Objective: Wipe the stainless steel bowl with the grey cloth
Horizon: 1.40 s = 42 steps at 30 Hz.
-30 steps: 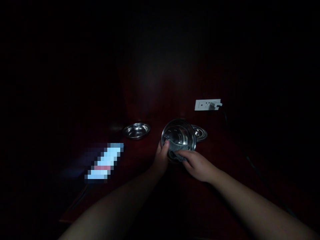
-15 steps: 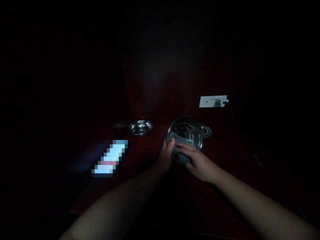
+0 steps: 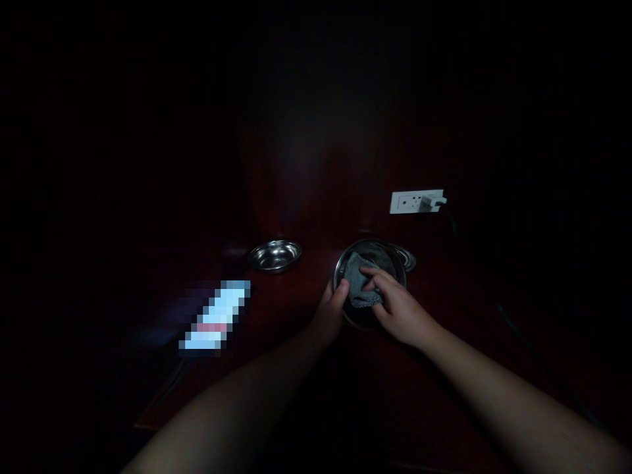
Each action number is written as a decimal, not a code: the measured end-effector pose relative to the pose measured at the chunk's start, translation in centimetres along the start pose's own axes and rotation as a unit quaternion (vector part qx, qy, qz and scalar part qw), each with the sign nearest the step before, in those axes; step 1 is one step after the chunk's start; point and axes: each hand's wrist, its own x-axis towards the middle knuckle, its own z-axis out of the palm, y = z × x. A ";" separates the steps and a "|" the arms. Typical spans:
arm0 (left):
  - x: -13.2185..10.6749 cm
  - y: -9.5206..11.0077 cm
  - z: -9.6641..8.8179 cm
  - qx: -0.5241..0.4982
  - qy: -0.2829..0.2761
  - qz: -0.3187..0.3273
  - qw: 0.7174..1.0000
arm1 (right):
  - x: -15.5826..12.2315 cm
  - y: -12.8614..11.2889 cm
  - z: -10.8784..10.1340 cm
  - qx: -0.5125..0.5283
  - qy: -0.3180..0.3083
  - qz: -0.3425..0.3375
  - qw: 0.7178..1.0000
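A shiny steel bowl (image 3: 395,263) is tilted so that its inside faces me. My left hand (image 3: 332,309) is closed on its left rim, thumb over the edge and the other fingers mostly hidden behind. Inside the bowl lies a grey cloth (image 3: 356,276), bunched against the inner surface. My right hand (image 3: 395,303) is closed on the cloth, its fingers bent and pressing it into the bowl. A round steel lid or dish (image 3: 409,258) shows partly behind the bowl on the right.
On the dark red table (image 3: 296,303) a shallow steel dish (image 3: 275,255) stands to the left. Nearer on that side lies a bright, blurred-out screen (image 3: 217,319) with a cable. A white wall socket (image 3: 417,201) holds a plug, whose dark cord runs down the right side.
The cloth has moved from the bowl's near rim into its middle, together with my right hand. The bowl has tipped more toward me, while my left hand keeps its hold on the rim.
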 end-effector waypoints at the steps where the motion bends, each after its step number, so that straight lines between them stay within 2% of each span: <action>1: 0.0 0.0 0.0 0.003 0.003 0.000 1.000 | 0.0 0.1 0.0 -0.001 -0.003 -0.003 1.000; 7: 0.1 -0.2 -0.1 0.013 0.016 0.000 1.000 | 0.0 0.4 0.0 -0.043 -0.011 0.004 0.999; 13: -0.3 0.0 -0.1 0.015 -0.015 -0.007 1.000 | 0.2 0.4 -0.1 -0.095 0.018 0.028 0.995; 19: -0.1 0.0 -0.2 -0.002 -0.035 0.006 0.999 | 0.0 0.5 0.3 -0.056 0.034 0.013 0.998; 24: 0.4 -0.6 -0.5 -0.024 -0.058 0.025 0.998 | -0.3 -0.1 0.3 0.010 -0.029 -0.039 0.999; 29: 0.5 -0.9 -0.9 0.007 -0.033 0.000 0.999 | -0.6 -1.0 0.5 0.048 -0.088 -0.068 0.993; 32: 0.5 -0.8 -0.9 0.017 -0.013 0.002 1.000 | -0.6 -1.4 0.4 0.054 -0.100 -0.057 0.992; 42: 0.7 -0.9 -0.9 0.000 -0.006 -0.003 1.000 | -0.2 -1.9 0.0 0.093 -0.119 -0.058 0.987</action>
